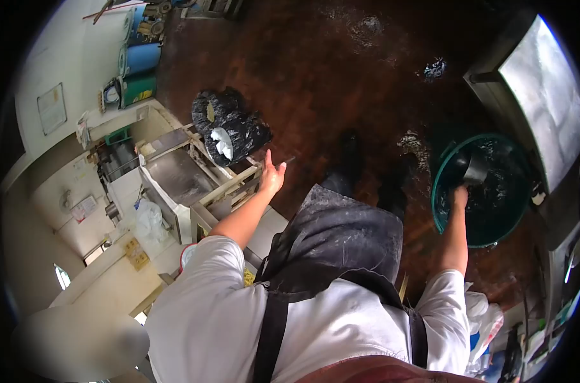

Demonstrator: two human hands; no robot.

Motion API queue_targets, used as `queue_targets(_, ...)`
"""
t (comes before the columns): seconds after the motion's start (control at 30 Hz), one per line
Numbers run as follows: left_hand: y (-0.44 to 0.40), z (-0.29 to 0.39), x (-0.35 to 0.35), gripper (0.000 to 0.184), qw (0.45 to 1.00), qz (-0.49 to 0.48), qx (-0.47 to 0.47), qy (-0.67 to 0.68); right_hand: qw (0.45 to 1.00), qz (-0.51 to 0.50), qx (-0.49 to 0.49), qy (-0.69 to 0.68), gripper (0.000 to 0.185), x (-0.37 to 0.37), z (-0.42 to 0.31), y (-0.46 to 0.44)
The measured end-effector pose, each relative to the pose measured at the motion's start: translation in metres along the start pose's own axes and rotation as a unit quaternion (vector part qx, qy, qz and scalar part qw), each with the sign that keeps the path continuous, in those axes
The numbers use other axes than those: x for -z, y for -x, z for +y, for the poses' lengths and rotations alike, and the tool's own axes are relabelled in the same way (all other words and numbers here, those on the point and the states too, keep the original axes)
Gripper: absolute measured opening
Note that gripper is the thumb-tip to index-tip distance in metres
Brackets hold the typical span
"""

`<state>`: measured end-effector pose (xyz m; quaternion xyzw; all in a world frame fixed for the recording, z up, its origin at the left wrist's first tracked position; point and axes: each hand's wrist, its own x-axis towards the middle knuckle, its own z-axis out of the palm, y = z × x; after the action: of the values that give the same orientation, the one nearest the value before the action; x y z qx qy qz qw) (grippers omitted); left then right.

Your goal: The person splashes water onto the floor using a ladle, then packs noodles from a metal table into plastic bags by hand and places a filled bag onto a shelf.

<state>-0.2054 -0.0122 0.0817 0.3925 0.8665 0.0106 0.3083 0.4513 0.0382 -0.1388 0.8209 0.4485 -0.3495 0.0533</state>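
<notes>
My right hand (460, 196) reaches down into a large green tub (438, 220) of water on the right. Its fingers close on a metal dipper (475, 172), which is tilted at the water's surface. My left hand (273, 176) is held out on the other side, fingers apart, near the corner of a wooden frame (223, 189). A thin greyish streak shows beside its fingertips; I cannot make out what it is. Beyond that hand, a black plastic bag (248, 133) with something white on it rests by the frame. A dark apron (347, 233) hangs over my legs.
The reddish-brown floor (303, 76) has wet, shiny patches. A metal-topped table (545, 83) stands beyond the tub. To the left are a metal tray (178, 175), a clear plastic bag (151, 219) and blue drums (142, 59). White bags (485, 313) lie at lower right.
</notes>
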Motion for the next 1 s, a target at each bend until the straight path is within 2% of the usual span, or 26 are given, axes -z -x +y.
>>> queue_targets(0.03,0.01,0.001,0.001,0.083,1.0,-0.014,0.025,0.005,0.993,0.036,0.108,-0.008,0.036,-0.032,0.025,-0.016)
queue_targets(0.07,0.017,0.0,-0.001,0.083,0.999,-0.013,0.03,-0.004,0.986,-0.049,0.06,-0.147,0.031,-0.028,0.022,-0.013)
queue_targets(0.1,0.02,-0.002,-0.003,0.083,0.999,-0.013,0.029,-0.015,0.95,-0.131,0.009,-0.281,0.027,-0.011,0.009,-0.003)
queue_targets(0.13,0.021,-0.005,-0.007,0.083,0.999,-0.012,0.027,-0.023,0.889,-0.209,-0.039,-0.406,0.023,0.003,-0.001,0.003)
queue_targets(0.23,0.029,0.018,-0.001,0.082,0.999,-0.026,0.026,0.001,0.858,-0.258,-0.055,-0.442,0.016,0.028,0.008,0.033)
queue_targets(0.3,0.027,0.019,0.001,0.082,0.998,-0.04,0.036,0.023,0.845,-0.215,-0.064,-0.486,0.015,0.059,0.004,0.072)
queue_targets(0.37,0.013,0.001,-0.005,0.081,0.999,-0.022,0.012,0.022,0.852,-0.166,-0.038,-0.495,0.024,0.099,-0.017,0.115)
queue_targets(0.4,0.011,0.006,0.0,0.081,0.999,-0.028,0.013,0.035,0.853,-0.148,-0.025,-0.5,0.034,0.121,-0.037,0.139)
queue_targets(0.47,0.005,0.021,0.015,0.081,0.996,-0.047,0.017,0.079,0.881,-0.12,-0.007,-0.457,0.039,0.148,-0.059,0.164)
queue_targets(0.6,-0.026,-0.015,0.014,0.081,0.989,-0.033,-0.018,0.141,0.935,-0.079,0.012,-0.346,0.033,0.169,-0.153,0.206)
queue_targets(0.63,-0.039,-0.02,0.023,0.081,0.988,-0.023,-0.019,0.154,0.964,-0.04,0.073,-0.252,0.038,0.153,-0.186,0.205)
queue_targets(0.67,-0.045,-0.028,0.033,0.08,0.986,-0.018,-0.018,0.165,0.956,-0.054,0.032,-0.288,0.044,0.16,-0.276,0.234)
queue_targets(0.7,-0.047,-0.037,0.042,0.08,0.984,-0.019,-0.015,0.174,0.969,-0.059,0.058,-0.232,0.04,0.143,-0.334,0.238)
queue_targets(0.73,-0.051,-0.044,0.055,0.079,0.979,0.0,-0.029,0.203,0.981,-0.06,0.125,-0.138,0.035,0.117,-0.397,0.239)
queue_targets(0.8,-0.068,-0.079,0.067,0.08,0.968,0.02,-0.045,0.245,0.966,-0.058,0.25,0.009,0.028,0.056,-0.527,0.249)
queue_targets(0.83,-0.07,-0.081,0.085,0.078,0.96,0.007,-0.013,0.28,0.961,-0.088,0.26,0.037,0.028,0.047,-0.606,0.268)
queue_targets(0.87,-0.076,-0.098,0.091,0.074,0.977,0.053,-0.067,0.197,0.954,-0.125,0.272,0.014,0.026,0.022,-0.67,0.276)
queue_targets(0.9,-0.085,-0.12,0.096,0.075,0.974,0.027,-0.046,0.219,0.947,-0.136,0.289,-0.021,0.023,-0.004,-0.729,0.283)
queue_targets(0.93,-0.08,-0.106,0.116,0.079,0.954,0.023,0.028,0.297,0.945,-0.108,0.289,-0.113,0.025,-0.024,-0.778,0.289)
queue_targets(1.0,-0.097,-0.134,0.115,0.088,0.94,0.053,0.049,0.334,0.936,-0.069,0.283,-0.195,0.023,-0.039,-0.863,0.293)
